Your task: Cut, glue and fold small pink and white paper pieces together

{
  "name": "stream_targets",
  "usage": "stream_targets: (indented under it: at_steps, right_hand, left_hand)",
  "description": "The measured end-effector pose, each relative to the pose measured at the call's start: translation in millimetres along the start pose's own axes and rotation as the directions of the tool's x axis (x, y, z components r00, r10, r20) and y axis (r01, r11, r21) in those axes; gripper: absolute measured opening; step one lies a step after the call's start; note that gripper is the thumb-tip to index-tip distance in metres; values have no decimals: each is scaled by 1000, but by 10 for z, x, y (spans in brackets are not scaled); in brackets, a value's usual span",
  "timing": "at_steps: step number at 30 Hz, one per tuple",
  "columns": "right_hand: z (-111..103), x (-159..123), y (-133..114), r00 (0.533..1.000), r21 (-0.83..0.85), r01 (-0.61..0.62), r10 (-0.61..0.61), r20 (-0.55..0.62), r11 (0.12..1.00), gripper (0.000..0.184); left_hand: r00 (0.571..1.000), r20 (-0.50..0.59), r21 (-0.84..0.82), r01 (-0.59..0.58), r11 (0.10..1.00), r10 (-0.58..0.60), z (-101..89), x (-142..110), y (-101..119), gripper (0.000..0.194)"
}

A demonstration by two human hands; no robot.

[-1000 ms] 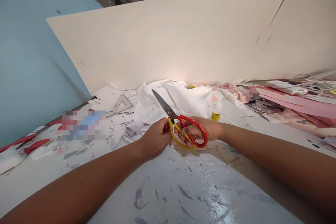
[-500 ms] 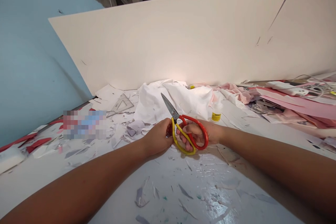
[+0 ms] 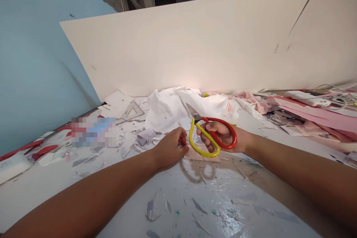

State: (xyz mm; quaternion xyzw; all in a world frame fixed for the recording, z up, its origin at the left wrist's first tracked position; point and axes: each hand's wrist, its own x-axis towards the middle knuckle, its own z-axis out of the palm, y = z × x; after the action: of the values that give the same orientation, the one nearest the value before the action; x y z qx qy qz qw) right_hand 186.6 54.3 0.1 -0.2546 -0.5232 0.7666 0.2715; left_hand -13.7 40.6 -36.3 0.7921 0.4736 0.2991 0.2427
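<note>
My right hand (image 3: 216,132) is closed around a pair of scissors (image 3: 232,142) with one red and one yellow handle. The scissors' blades point up and to the left, away from me, and look closed together. A pale pink piece of paper (image 3: 205,157) lies low over the table, partly hidden behind the yellow handle. My left hand (image 3: 173,144) has its fingers curled, pinching that piece at its left edge. Just beyond both hands sits a crumpled white cloth or sheet (image 3: 164,108).
A clear triangle ruler (image 3: 133,111) lies at the back left near red scraps (image 3: 46,151). Stacked pink sheets (image 3: 312,113) and a white power strip (image 3: 308,98) with cables are at right. A white partition (image 3: 189,44) closes off the back. Paper scraps litter the white table (image 3: 134,215).
My right hand has moved right with the scissors, away from my left hand. The pale pink piece now shows between them, and the small yellow-labelled bottle is mostly hidden behind my right hand.
</note>
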Motion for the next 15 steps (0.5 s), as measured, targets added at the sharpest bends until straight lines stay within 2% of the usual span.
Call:
stream_targets:
  at_steps: [3,5,8,10,13,15]
  right_hand:
    - [-13,-111,-134,997,-219,-6,-11,-76,976,22]
    - [-15,-205,-225,989,-469,-51,-20,-145,882,16]
    - [-6,-344,-290,972,-793,-138,-71,-222,593,9]
    - [-5,-410,-266,944,-907,-240,-135,-302,346,11]
    - [-32,-446,-162,901,-922,-382,-247,-356,-64,17]
    - [-62,-438,-89,898,-878,-416,-260,-355,-236,23]
  left_hand:
    - [1000,10,-13,-10,1000,10,11,10,-40,20]
    - [1000,20,-27,-2,1000,2,13,13,-58,21]
    - [999,33,-51,0,999,2,5,9,-62,21]
    - [999,37,-59,-9,998,12,0,7,-58,21]
    - [999,32,-52,-23,998,25,-1,8,-57,20]
    - [999,28,-47,-34,998,35,3,8,-59,19]
